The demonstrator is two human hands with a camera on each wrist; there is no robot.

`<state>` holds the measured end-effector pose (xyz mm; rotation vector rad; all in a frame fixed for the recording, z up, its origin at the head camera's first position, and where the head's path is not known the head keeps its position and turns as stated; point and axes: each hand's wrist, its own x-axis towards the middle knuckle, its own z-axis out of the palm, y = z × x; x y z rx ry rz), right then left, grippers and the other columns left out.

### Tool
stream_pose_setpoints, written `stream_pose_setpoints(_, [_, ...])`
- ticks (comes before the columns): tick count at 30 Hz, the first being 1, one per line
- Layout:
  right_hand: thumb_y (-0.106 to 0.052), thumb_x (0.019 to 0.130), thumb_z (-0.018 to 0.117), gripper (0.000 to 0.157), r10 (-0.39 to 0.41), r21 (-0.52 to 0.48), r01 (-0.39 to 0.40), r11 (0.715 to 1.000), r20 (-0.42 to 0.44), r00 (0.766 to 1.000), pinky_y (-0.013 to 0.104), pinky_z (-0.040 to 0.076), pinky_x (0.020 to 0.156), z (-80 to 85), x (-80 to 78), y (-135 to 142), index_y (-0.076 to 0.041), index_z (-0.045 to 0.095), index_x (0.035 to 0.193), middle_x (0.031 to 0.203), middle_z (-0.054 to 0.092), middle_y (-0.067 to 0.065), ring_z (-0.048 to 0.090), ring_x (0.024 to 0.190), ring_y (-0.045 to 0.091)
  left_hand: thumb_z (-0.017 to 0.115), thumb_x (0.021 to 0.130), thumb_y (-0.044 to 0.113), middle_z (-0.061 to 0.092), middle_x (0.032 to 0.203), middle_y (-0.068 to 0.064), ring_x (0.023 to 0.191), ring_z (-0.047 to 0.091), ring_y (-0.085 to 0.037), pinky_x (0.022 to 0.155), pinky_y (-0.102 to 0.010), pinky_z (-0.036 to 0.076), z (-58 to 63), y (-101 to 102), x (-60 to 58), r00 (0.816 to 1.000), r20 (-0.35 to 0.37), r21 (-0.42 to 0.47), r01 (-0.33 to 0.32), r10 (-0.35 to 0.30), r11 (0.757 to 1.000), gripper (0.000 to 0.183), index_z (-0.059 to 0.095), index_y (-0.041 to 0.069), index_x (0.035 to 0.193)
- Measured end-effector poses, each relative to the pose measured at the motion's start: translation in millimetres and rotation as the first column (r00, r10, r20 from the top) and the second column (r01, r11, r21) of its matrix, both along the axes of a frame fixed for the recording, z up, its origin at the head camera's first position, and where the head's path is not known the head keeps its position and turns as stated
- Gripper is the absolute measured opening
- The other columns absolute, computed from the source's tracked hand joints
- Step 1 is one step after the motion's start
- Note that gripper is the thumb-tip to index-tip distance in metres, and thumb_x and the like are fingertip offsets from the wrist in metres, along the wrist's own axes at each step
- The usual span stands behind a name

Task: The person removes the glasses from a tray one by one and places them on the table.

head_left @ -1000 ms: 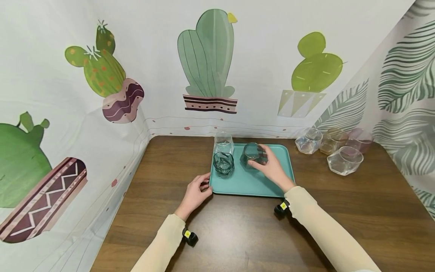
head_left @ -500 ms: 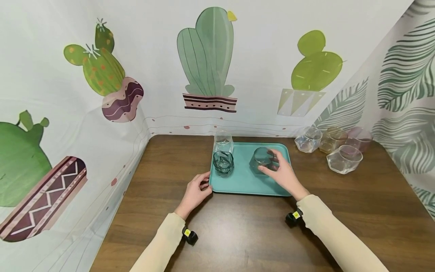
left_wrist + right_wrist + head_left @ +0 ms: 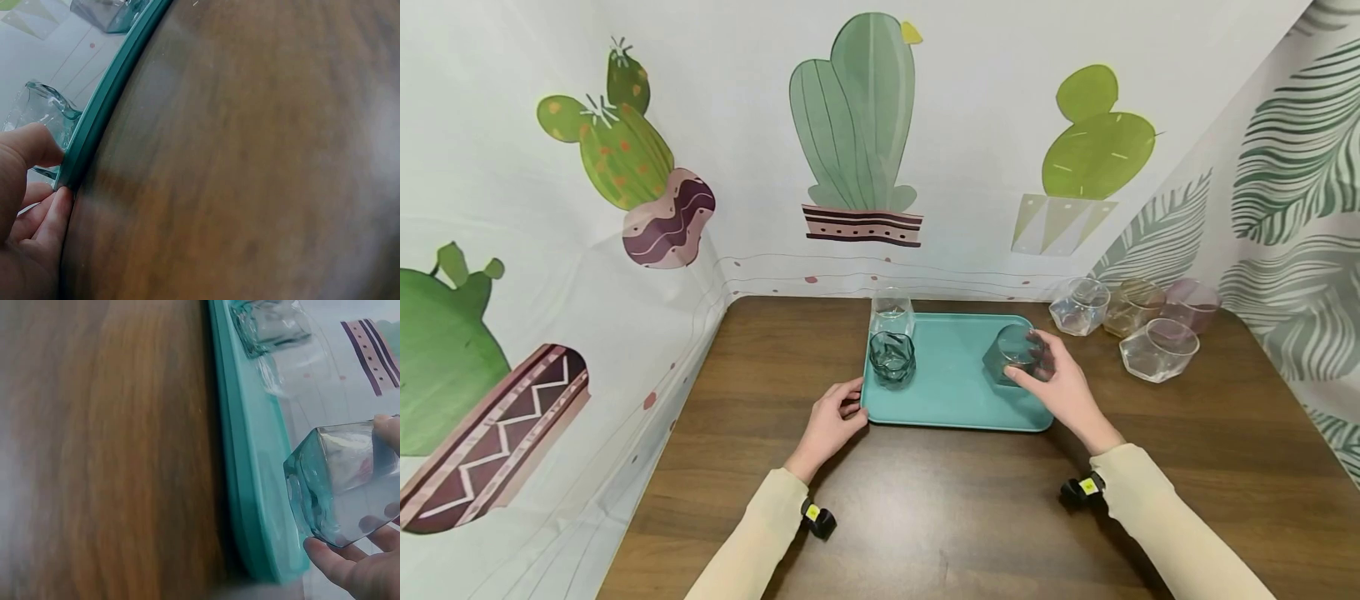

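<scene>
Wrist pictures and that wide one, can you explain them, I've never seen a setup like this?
There's no machine here, just a person working bare-handed. The wide picture comes from a camera worn on the head, looking forward and down; the two smaller ones come from a black wrist camera on each arm. On the wooden table sits a teal tray bearing a dark green glass, with a clear glass behind it. Four more glasses stand to the right. The left hand grips the tray's near left corner. The right hand holds a smoky green glass at the tray's right side; whether it touches the tray, I can't tell.
</scene>
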<state>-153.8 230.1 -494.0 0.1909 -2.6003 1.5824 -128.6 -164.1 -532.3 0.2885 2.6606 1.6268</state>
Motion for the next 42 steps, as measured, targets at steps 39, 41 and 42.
stream_pose_setpoints(39, [-0.029, 0.092, 0.077, 0.081, -0.479, 0.088, 0.478, 0.874, -0.016, 0.878, 0.061, 0.044, 0.11, 5.5, 9.5, 57.6, 0.005, 0.038, 0.154, 0.144, 0.042, 0.034, 0.048, 0.132, 0.052, 0.07, 0.089, -0.002, 0.064, 0.13, -0.015, 0.116, 0.065, -0.028, 0.098, -0.03, 0.06, -1.0, 0.2, -0.1, 1.0, -0.003, 0.004, 0.003, -0.003, 1.0, 0.056, 0.06, 0.001, 0.144])
stream_pose_setpoints(41, [-0.028, 0.092, 0.078, 0.081, -0.489, 0.09, 0.489, 0.868, -0.022, 0.872, 0.061, 0.043, 0.11, 3.0, 8.8, 58.2, 0.005, 0.038, 0.153, 0.143, 0.042, 0.035, 0.047, 0.131, 0.053, 0.07, 0.089, -0.001, 0.064, 0.13, -0.015, 0.117, 0.064, -0.028, 0.098, -0.03, 0.06, -0.4, 0.2, 0.1, 1.0, 0.001, 0.003, 0.003, -0.003, 1.0, 0.057, 0.06, 0.002, 0.145])
stream_pose_setpoints(42, [-0.028, 0.092, 0.078, 0.08, -0.494, 0.091, 0.494, 0.865, -0.025, 0.869, 0.061, 0.043, 0.109, 2.4, 9.0, 58.2, 0.005, 0.038, 0.153, 0.143, 0.043, 0.034, 0.047, 0.131, 0.052, 0.07, 0.089, -0.001, 0.064, 0.13, -0.015, 0.117, 0.064, -0.028, 0.098, -0.03, 0.06, -0.3, 0.2, 0.2, 1.0, 0.001, 0.002, 0.003, -0.003, 1.0, 0.057, 0.06, 0.002, 0.145])
